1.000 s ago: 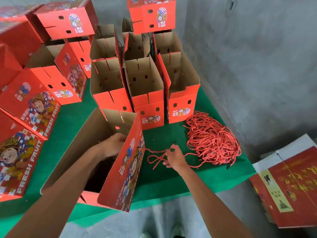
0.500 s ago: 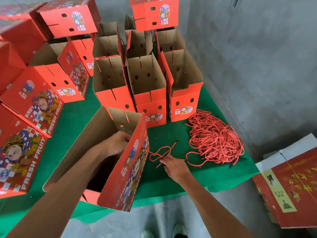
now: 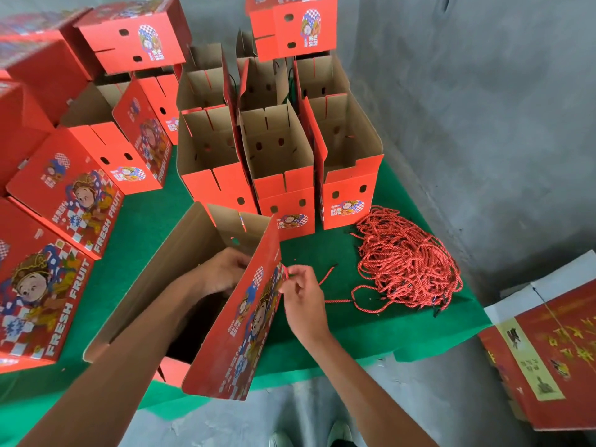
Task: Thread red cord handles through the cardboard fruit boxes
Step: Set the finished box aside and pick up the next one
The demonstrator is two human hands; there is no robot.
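While the open box [image 3: 206, 295] stands tilted at the near edge of the green counter [image 3: 338, 250], the head view shows the right hand [image 3: 301, 296] pinching one end of a red cord [image 3: 325, 275] against the box's printed right wall, just beside a hole I cannot make out. The left hand [image 3: 222, 272] reaches down inside the box, its fingers curled behind that same wall; whether it holds anything there I cannot tell. The cord trails right across the counter toward the loose pile of cords [image 3: 406, 262], which lies near the right edge.

The cord looks light, limp and twisted, so it will likely buckle if pushed from far back; the dark stiff tip seems the best place to take hold, close to the end. The cardboard wall appears thin and springy, apt to bend away under pressure, so bracing it from inside should help. More open boxes [image 3: 277, 162] stand behind, farther off.
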